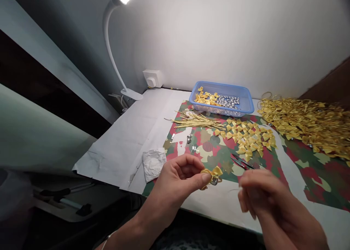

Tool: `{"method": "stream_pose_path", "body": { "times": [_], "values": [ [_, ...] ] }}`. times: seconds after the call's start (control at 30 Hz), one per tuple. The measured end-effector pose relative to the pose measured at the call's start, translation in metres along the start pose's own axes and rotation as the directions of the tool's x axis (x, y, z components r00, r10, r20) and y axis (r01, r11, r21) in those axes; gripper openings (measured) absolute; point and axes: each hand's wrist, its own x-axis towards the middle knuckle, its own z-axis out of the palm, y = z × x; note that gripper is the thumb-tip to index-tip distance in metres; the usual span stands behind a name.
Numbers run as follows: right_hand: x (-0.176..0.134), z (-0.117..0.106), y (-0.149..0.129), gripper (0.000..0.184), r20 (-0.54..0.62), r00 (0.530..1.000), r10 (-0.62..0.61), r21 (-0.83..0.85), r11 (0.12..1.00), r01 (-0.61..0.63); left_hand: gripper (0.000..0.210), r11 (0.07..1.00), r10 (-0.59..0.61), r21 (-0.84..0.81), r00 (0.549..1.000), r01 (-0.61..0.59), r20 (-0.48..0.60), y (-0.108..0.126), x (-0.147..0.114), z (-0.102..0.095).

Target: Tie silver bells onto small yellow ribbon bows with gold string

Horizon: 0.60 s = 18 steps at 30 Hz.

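My left hand (179,182) pinches a yellow ribbon bow (217,170) between thumb and fingers, above the front edge of the table. A silver bell (214,181) and a loop of gold cord are gathered at the bow. To the right, my right hand (269,202) is closed and smeared by motion, apart from the bow. A faint thin line shows near its fingertips, too blurred to name. Behind that hand lies a pair of small thread snips (242,162). Many loose yellow bows (248,137) are spread beyond the snips.
A blue basket (248,93) holds bows and silver bells by the wall. Cut gold cords (198,120) lie before it, with loose bells (189,138) nearer. Finished-looking bow pieces (308,124) are heaped at right. Crumpled white paper (154,164) and a lamp (109,49) are left.
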Motion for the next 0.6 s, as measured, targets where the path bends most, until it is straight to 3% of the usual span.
{"method": "stream_pose_path", "body": {
  "times": [0.13,0.2,0.3,0.43,0.6],
  "values": [
    [0.014,-0.002,0.009,0.018,0.181,0.983,0.011,-0.043,0.999,-0.003,0.018,0.999,-0.042,-0.002,0.997,0.042,0.061,0.001,-0.005,0.003],
    [0.017,0.0,0.011,0.006,0.271,0.962,0.027,-0.012,1.0,-0.024,0.016,0.998,-0.06,0.01,0.995,0.059,0.083,0.002,-0.005,0.005],
    [0.019,0.003,0.012,0.019,0.372,0.923,0.098,0.086,0.987,-0.139,0.015,0.996,-0.09,0.016,0.989,0.088,0.121,0.005,-0.004,0.005],
    [0.019,0.003,0.011,0.022,0.443,0.873,0.203,0.193,0.929,-0.315,0.018,0.994,-0.108,0.023,0.982,0.105,0.153,0.011,-0.007,0.004],
    [0.016,0.001,0.014,0.025,0.494,0.823,0.28,0.181,0.893,-0.413,0.01,0.978,-0.019,0.209,0.988,-0.014,0.15,0.015,-0.013,0.003]
  ]
}}
